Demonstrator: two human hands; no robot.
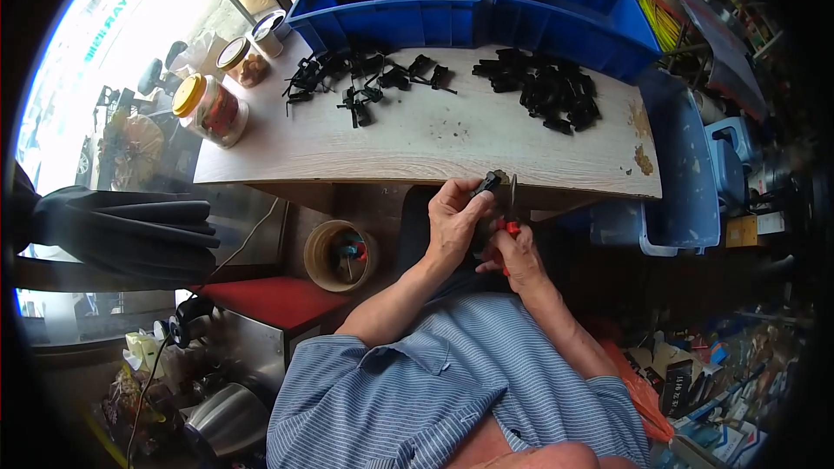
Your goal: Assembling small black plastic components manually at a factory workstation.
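Observation:
Just off the table's near edge, my left hand (453, 219) pinches a small black plastic part (490, 182) between thumb and fingers. My right hand (521, 259) is closed around the red handles of a pair of scissors (512, 227), whose blades point up beside the black part. Whether the blades touch the part cannot be made out. On the table (382, 148) lie two heaps of similar black parts: a looser one with thin stems (369, 78) on the left, and a denser one (547, 91) on the right.
Two blue bins (391, 19) line the table's far edge; the left one holds a few black pieces. Jars (208, 111) stand at the left end. A round bucket (313, 262) sits below on the left, near a red-topped cabinet (269, 300). A blue tub (682, 165) stands right.

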